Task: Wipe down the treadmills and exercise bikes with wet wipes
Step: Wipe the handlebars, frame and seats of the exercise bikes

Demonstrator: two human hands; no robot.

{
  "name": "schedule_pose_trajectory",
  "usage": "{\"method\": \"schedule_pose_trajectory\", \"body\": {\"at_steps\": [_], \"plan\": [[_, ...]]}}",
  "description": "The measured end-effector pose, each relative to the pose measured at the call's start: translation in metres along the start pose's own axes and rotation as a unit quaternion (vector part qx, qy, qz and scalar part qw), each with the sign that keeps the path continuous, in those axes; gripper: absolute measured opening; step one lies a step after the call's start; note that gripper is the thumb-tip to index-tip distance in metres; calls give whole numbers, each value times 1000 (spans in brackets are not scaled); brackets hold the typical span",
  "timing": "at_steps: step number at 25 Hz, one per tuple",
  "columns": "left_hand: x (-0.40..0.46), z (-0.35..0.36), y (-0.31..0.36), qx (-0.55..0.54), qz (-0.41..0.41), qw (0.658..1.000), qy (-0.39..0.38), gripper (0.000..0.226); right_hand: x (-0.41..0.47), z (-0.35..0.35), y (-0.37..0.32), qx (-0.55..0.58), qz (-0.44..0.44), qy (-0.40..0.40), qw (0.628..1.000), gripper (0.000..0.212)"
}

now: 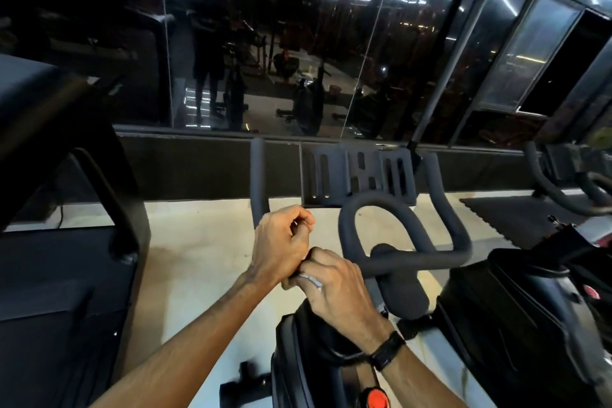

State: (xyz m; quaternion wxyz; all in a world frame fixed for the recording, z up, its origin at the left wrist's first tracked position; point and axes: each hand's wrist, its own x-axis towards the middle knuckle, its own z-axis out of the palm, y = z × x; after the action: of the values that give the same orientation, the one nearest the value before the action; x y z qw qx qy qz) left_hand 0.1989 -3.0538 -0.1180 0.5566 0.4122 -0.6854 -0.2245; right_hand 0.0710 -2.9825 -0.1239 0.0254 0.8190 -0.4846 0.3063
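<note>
Both hands are meeting just in front of the person, over the black exercise bike with matte foam-covered handlebars. The right hand is curling its fingers round a small crumpled white wet wipe, of which only a pale sliver is showing at the knuckles. The left hand is touching the right one, with its fingers bent and its fingertips pinched together higher up; whether they are pinching a corner of the wipe or nothing at all cannot be told. The nearest unwiped surface is lying just to the right of and slightly beyond the hands: the looped centre bar of the handlebars, with its crossbar running left to right and its horns rising away toward the dark mirrored wall. The right hand, already holding the wipe, is the nearer one, so the coming stroke would probably be a short reach rightward along that crossbar. The left horn is standing upright just beyond the left hand. A dark treadmill frame is filling the left side, and a second black bike is sitting at the far right, both on the pale polished floor.
</note>
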Motion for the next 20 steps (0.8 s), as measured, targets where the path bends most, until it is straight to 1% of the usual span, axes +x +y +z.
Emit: {"method": "schedule_pose_trajectory", "body": {"at_steps": [2,3,5,6,9,11,12,13,14,15,16,17,18,19,20], "plan": [[-7,7,-4,3,-35,999,-8,21,-20,-13,21,-4,-1,-3,1000,10],[-12,9,-7,21,-35,999,-12,20,-29,-21,34,-11,-3,3,1000,11],[-20,13,-9,94,-6,995,-23,18,-46,-38,61,-18,-2,13,1000,13],[-21,15,-9,121,3,993,-16,17,-51,-46,73,-18,3,13,1000,14],[-22,22,-9,162,13,987,14,11,-59,-55,91,-27,24,7,999,8],[-25,25,-8,174,16,984,22,10,-57,-52,90,12,54,36,998,5],[-27,26,-7,175,16,984,23,11,-53,-51,86,62,88,67,992,6],[-29,27,-8,173,21,984,22,13,-45,-52,82,124,131,103,978,10],[-29,26,-8,161,25,986,22,17,-34,-54,77,186,172,135,958,14],[-28,25,-8,120,16,992,27,22,-19,-55,70,239,201,152,938,15],[-24,22,-7,47,-16,998,38,26,-4,-52,61,267,208,150,929,14],[-19,17,-6,-49,-61,995,60,30,12,-47,51,272,197,132,933,11],[-14,10,-4,-139,-108,981,85,34,30,-38,41,267,178,103,941,8],[-10,4,-3,-207,-137,963,106,36,48,-27,32,266,167,75,946,6],[-9,-3,-2,-237,-146,953,121,39,67,-17,26,266,174,59,946,4]]}}
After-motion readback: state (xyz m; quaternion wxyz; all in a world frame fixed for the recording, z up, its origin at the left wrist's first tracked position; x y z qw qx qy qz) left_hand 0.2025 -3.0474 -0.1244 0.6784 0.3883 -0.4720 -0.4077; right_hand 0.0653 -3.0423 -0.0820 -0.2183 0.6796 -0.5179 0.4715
